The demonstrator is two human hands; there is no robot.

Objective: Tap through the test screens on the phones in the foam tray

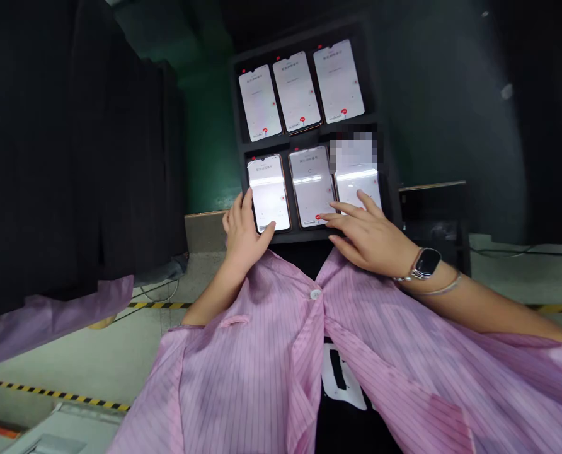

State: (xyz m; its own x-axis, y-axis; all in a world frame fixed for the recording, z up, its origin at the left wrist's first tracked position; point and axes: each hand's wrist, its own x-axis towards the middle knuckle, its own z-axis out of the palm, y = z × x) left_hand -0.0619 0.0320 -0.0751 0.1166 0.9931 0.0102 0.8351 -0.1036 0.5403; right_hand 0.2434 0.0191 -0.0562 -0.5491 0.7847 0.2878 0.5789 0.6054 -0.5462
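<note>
Several lit smartphones lie in two rows in a black tray (pixel 304 237). My left hand (pixel 246 230) is at the near left corner, fingers spread along the left edge of the front left phone (pixel 268 192), thumb over its lower screen. My right hand (pixel 368 236) hovers over or touches the lower parts of the front middle phone (pixel 310 183) and the front right phone (pixel 356 180); contact is unclear. Its fingers are stretched out and hold nothing. In the back row lie a left phone (pixel 261 101), a middle phone (pixel 297 91) and a right phone (pixel 338 79). Red call buttons show on most screens.
A green surface (pixel 210 151) lies left of the tray. At the far left stands a person in dark clothing (pixel 73 157) with a pink sleeve (pixel 63 315). Yellow-black tape (pixel 54 394) marks the floor, and cables run near the right edge.
</note>
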